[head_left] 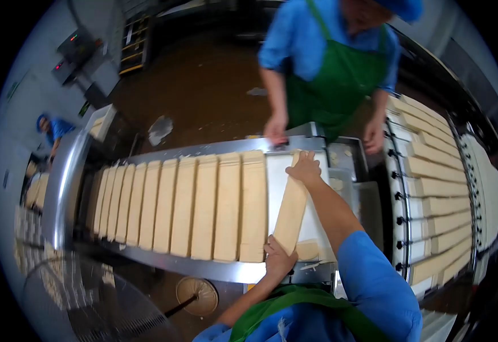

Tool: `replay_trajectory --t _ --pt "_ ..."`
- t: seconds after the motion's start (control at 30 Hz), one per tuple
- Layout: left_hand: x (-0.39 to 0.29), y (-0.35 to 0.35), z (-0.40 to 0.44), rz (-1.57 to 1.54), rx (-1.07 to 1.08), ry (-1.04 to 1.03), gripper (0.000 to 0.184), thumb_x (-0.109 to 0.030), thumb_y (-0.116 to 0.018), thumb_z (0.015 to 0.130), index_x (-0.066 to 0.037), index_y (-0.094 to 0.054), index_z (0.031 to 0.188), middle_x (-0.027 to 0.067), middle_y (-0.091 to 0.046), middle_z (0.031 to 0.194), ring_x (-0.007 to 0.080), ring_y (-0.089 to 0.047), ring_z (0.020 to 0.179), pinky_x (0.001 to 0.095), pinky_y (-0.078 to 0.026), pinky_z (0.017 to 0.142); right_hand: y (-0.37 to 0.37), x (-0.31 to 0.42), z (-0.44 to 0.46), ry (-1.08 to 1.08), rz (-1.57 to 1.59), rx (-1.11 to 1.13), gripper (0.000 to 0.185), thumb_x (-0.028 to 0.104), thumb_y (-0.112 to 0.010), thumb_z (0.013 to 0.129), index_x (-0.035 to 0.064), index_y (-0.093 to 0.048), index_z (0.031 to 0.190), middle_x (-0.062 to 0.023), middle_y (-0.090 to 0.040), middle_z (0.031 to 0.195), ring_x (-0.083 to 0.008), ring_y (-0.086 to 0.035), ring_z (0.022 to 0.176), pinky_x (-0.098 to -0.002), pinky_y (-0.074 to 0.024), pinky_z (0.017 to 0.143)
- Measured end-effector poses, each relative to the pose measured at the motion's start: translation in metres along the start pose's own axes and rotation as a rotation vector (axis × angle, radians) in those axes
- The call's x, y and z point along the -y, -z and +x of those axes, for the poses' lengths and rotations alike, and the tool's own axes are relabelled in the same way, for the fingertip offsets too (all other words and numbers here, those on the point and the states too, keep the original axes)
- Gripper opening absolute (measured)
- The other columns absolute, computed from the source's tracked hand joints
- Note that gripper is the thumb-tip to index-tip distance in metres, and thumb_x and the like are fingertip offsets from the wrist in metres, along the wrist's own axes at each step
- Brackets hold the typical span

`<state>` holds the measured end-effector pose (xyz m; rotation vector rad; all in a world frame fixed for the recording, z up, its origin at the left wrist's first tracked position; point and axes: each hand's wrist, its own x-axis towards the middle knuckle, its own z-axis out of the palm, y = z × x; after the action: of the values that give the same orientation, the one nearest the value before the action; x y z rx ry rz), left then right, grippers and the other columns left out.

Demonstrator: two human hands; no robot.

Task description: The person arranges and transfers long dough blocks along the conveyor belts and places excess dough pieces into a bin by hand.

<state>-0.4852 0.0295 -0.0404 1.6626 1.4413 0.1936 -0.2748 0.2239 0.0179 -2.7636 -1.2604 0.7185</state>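
A long, pale yellow slab [291, 215], perhaps a stack of thin sheets, lies at a slant across the white conveyor belt [276, 176]. My left hand [280, 261] grips its near end, with the thumb and fingers at its edges. At the far end, my right hand [305, 168] is closed over the slab, thumb to one side. Left of it, a row of several similar slabs [203, 208] lies side by side on the belt. By my left hand is a short pale offcut piece [307, 249], partly covered by the slab.
Across the belt stands a co-worker in a green apron [340, 85], one hand at the metal frame [294, 142]. To the right, a second conveyor [400, 194] carries several slabs. Bins [368, 199] fill the gap between. A clear round guard [95, 302] is at lower left.
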Motion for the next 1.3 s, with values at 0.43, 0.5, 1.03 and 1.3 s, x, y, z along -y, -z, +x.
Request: replay_trajectory --t 0.43,0.5,1.03,1.3 --pt "-0.079 -0.046 0.003 -0.006 -0.131 -0.610 0.077 -0.008 -0.074 0.068 -0.006 -0.035 0.134 0.0255 -0.032 0.126 0.0437 -0.043 0.112 0.0454 -0.042 0.094 0.033 -0.254 -0.119 -0.356 0.892 -0.718 0.082 0.031 -0.069 0.070 0.0026 -0.026 0.133 -0.0271 -0.023 0.139 -0.0450 -0.038 0.124 -0.0476 -0.0410 0.097" --pt "-0.115 -0.062 -0.016 0.057 -0.041 -0.744 0.077 -0.006 -0.073 0.067 -0.007 -0.036 0.135 0.0246 -0.031 0.129 0.0435 -0.042 0.114 0.0453 -0.042 0.095 0.041 -0.321 -0.169 -0.441 0.891 -0.948 0.077 0.031 -0.068 0.073 0.0001 -0.028 0.131 -0.0284 -0.025 0.136 -0.0445 -0.041 0.120 -0.0467 -0.0408 0.097" --pt "-0.183 -0.213 -0.162 0.026 0.533 -2.264 0.043 -0.014 -0.060 0.082 -0.023 -0.057 0.124 0.0112 -0.048 0.122 0.0118 -0.058 0.074 0.0225 -0.051 0.063 0.016 -0.639 -0.391 -0.929 0.435 -0.360 0.064 0.047 -0.040 0.086 -0.0046 -0.052 0.122 -0.0248 -0.053 0.127 -0.0433 -0.042 0.123 -0.0499 -0.0294 0.103" --pt "-0.182 -0.252 -0.167 0.029 0.649 -2.227 0.031 -0.021 -0.065 0.081 -0.020 -0.059 0.112 0.0109 -0.050 0.118 0.0095 -0.061 0.065 0.0212 -0.050 0.053 0.004 -0.682 -0.370 -0.851 0.283 -0.163 0.058 0.040 -0.035 0.087 -0.0003 -0.051 0.126 -0.0215 -0.048 0.134 -0.0411 -0.040 0.124 -0.0514 -0.0251 0.103"
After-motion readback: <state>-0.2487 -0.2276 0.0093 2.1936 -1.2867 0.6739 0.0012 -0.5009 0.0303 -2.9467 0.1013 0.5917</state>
